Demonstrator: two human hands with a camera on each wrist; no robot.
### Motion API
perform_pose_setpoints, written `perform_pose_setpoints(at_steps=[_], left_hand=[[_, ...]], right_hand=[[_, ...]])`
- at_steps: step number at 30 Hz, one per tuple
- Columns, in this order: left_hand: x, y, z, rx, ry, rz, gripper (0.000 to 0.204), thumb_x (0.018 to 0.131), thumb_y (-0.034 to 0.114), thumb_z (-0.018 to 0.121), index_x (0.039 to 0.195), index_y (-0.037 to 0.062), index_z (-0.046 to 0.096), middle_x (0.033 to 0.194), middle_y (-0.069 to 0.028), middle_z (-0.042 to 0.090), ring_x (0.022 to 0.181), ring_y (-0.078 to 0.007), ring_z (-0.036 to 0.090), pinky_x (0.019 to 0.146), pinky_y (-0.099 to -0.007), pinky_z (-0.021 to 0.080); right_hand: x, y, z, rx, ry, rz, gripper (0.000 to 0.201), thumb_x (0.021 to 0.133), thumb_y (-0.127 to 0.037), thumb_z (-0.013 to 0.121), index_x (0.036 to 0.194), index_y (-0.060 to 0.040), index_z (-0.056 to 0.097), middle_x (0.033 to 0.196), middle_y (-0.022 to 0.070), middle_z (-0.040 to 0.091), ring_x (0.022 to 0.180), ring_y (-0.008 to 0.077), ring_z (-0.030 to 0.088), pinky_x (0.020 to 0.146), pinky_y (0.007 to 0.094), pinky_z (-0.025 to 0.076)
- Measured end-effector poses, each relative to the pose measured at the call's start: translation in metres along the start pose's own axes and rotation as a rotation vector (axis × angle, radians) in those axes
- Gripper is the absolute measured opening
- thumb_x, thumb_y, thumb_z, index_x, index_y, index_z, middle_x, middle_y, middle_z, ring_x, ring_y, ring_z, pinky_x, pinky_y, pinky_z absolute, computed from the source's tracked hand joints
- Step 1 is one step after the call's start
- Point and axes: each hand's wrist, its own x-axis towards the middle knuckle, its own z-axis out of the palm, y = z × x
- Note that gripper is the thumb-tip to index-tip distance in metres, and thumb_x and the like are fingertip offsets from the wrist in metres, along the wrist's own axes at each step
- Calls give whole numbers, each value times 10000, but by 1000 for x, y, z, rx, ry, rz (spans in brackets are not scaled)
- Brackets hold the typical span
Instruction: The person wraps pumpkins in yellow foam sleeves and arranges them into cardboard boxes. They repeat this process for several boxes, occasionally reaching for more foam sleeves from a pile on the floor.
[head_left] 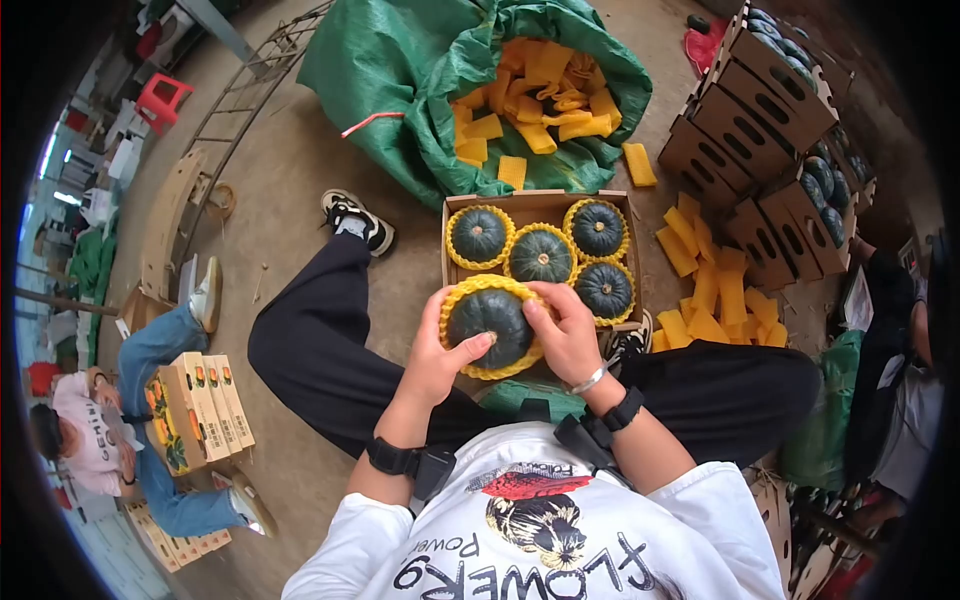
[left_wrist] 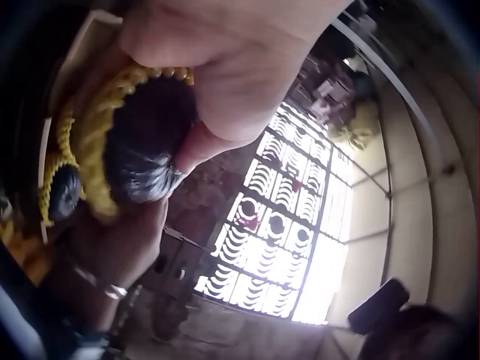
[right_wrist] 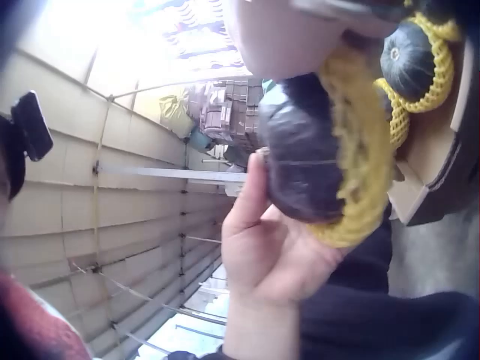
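In the head view, a bulky green woven-plastic sack (head_left: 400, 110) full of yellow foam sleeves (head_left: 545, 65) fills the upper centre. Brown cardboard cartons (head_left: 740, 140) with oval slots stack at upper right, above loose yellow foam sleeves (head_left: 708, 290) on the floor. A red plastic stool (head_left: 162, 100) stands at upper left; a seated person in blue jeans (head_left: 165, 500) is at lower left beside printed cardboard boxes (head_left: 195, 410). At the centre, an open-topped cardboard box (head_left: 538, 195) holds four dark green, ribbed squashes in yellow netting. A fifth round, dark green squash (head_left: 490, 325) sits in a scalloped yellow foam net (head_left: 447, 300) over the box's lower-left corner, hiding what lies beneath. The left hand (head_left: 428, 365) grips its left side, thumb laid across the top by the stem; the right hand (head_left: 570, 335) holds its upper-right edge.

In the left wrist view, a bright grille (left_wrist: 270, 217) with curved bars glows at right of centre. The squash, smooth and shiny, is at upper left, partly covered by the left hand above; the right hand, wearing a silver bracelet (left_wrist: 94, 281), is below.

In the right wrist view, pale wall panels (right_wrist: 60, 135) fill the left, and the box is at right. The squash is right of centre, its thick mesh facing the box; the left hand cups it from below.
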Motion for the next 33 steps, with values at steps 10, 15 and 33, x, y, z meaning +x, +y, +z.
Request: perform_pose_setpoints(at_steps=[10,15,33], left_hand=[[-8,19,17,1350,-94,288,1068,533,441,820,1387,63,301,1407,-243,242,1294,-422,248,1048,-517,226],[17,5,5,1144,-246,125,963,550,333,802,1370,103,353,1365,-202,323,1237,-384,366,1013,-455,337],[62,-41,1,1528,-86,322,846,440,262,833,1201,145,481,1187,-175,410,1103,-349,407,940,-456,317]], right_hand=[[-11,44,26,1400,-483,637,608,836,-166,566,1377,-71,307,1295,101,457,1187,218,472,1016,379,380],[3,32,24,1196,-621,570,812,729,6,623,1425,-47,207,1288,95,415,1146,189,466,946,331,422],[116,63,44,-1100,-383,-332,624,813,-328,586,1358,-471,316,1377,65,412,1132,284,479,883,543,328]])
